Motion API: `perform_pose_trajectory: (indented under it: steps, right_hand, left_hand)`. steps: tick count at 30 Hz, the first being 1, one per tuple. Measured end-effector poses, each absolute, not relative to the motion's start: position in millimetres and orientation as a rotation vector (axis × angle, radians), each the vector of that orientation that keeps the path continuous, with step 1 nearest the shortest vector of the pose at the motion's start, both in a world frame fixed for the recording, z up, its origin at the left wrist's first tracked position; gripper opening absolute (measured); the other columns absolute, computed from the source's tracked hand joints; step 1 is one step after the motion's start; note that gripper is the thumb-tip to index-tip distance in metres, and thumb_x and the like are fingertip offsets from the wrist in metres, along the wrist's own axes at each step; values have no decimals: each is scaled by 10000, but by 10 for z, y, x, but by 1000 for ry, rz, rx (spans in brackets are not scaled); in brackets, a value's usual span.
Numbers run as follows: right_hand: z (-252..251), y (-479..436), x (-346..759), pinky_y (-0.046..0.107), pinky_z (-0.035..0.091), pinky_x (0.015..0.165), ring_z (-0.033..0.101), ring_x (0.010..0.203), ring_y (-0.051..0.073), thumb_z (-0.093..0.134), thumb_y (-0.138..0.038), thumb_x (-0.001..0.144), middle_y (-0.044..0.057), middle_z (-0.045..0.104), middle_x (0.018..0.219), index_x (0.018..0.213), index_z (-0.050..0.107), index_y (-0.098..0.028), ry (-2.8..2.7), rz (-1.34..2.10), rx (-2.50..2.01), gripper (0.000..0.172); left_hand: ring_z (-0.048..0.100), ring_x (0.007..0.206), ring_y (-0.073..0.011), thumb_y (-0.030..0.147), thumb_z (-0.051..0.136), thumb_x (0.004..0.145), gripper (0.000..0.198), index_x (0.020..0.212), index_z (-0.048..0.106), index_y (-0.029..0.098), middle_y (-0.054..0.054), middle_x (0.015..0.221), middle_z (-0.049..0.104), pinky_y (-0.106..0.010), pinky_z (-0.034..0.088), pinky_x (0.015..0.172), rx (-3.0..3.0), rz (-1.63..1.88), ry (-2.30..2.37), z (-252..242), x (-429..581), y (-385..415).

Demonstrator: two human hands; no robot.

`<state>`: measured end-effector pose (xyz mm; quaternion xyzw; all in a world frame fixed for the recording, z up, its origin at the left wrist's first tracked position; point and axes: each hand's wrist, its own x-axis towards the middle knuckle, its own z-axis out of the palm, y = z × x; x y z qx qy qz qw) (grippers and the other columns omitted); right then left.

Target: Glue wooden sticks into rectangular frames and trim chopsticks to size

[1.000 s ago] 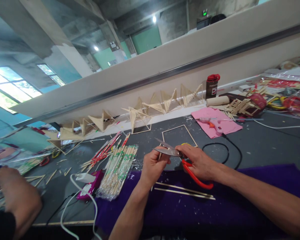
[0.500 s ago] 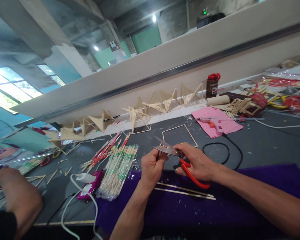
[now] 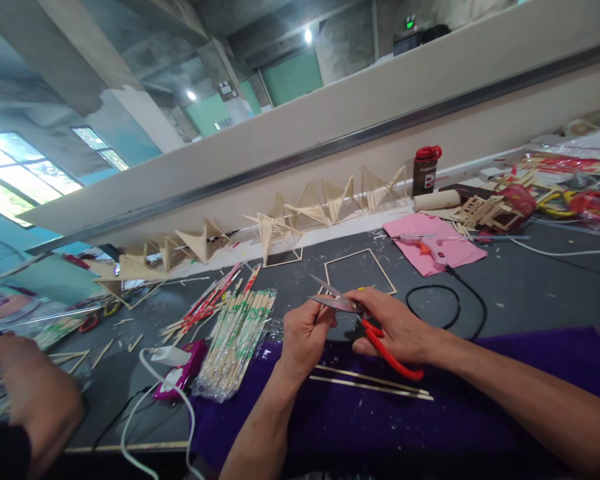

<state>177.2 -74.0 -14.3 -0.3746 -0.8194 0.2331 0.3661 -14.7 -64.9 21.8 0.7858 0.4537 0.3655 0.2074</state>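
My right hand (image 3: 395, 323) grips a pair of scissors (image 3: 337, 301) by the red handles, blades parted and pointing left. Close to the blades, my left hand (image 3: 305, 331) is closed, fingers pinched together; what it holds, if anything, is hidden. Two thin wooden sticks (image 3: 375, 385) lie on the purple cloth (image 3: 480, 407) below my hands. Just beyond them rests a square stick frame (image 3: 347, 255) on the dark table. A pack of wrapped chopsticks (image 3: 235, 340) lies left of my left hand.
A glue gun (image 3: 425, 247) rests on pink cloth (image 3: 460, 257), its black cord looping nearby. Stick models (image 3: 275, 230) line the wall, with a bottle (image 3: 425, 170) at their right. A purple power strip (image 3: 180, 380) trails white cable. Another person's hand (image 3: 17, 360) is at far left.
The scissors and my right hand have shifted very slightly to the right. My left hand stays close to the blades, still closed.
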Motion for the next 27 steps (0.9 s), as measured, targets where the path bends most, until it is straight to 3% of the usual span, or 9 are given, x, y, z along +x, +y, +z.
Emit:
perform_pose_trajectory:
  steps: [6, 10, 13, 17, 23, 27]
  right_hand:
    - [-163, -761, 1754, 294, 396, 695, 474, 778, 156, 616, -356, 733, 26, 535, 922, 1160, 447, -221, -2088, 667, -963, 479]
    - [-174, -766, 1743, 270, 391, 677, 474, 751, 139, 548, -209, 747, 22, 544, 925, 1086, 475, -212, -2068, 708, -981, 347]
    - [-176, -763, 1744, 260, 387, 680, 478, 761, 137, 480, -106, 716, 25, 551, 941, 1067, 481, -209, -2047, 701, -998, 366]
    - [-161, -758, 1764, 254, 378, 656, 472, 734, 137, 464, -109, 709, 21, 550, 893, 1067, 485, -209, -2061, 694, -1044, 372]
    - [-154, -755, 1774, 240, 359, 610, 455, 674, 125, 479, -137, 723, 3, 541, 828, 1059, 481, -206, -2054, 666, -1088, 343]
    - [-184, -747, 1758, 238, 358, 600, 455, 655, 121, 499, -160, 730, -7, 540, 801, 1055, 476, -210, -2047, 687, -1079, 329]
  left_hand:
    - [506, 510, -72, 297, 458, 855, 266, 674, 596, 160, 19, 566, 582, -169, 369, 522, 2252, 1022, 1276, 220, -126, -672]
    - [504, 499, -65, 288, 443, 862, 298, 632, 577, 156, 15, 568, 591, -163, 360, 508, 2257, 1051, 1289, 191, -98, -664]
    - [510, 499, -64, 283, 443, 861, 297, 634, 586, 157, 16, 571, 596, -161, 358, 505, 2257, 1066, 1305, 175, -80, -645]
    - [514, 492, -65, 287, 447, 856, 302, 628, 593, 155, 17, 565, 593, -163, 365, 502, 2217, 1058, 1314, 172, -62, -620]
    - [523, 501, -66, 282, 483, 832, 164, 828, 605, 173, 35, 618, 613, -159, 389, 496, 2074, 1021, 1301, 150, -67, -595]
    - [486, 415, -51, 280, 469, 840, 149, 846, 573, 174, 49, 606, 598, -158, 381, 450, 2008, 994, 1297, 140, -79, -599]
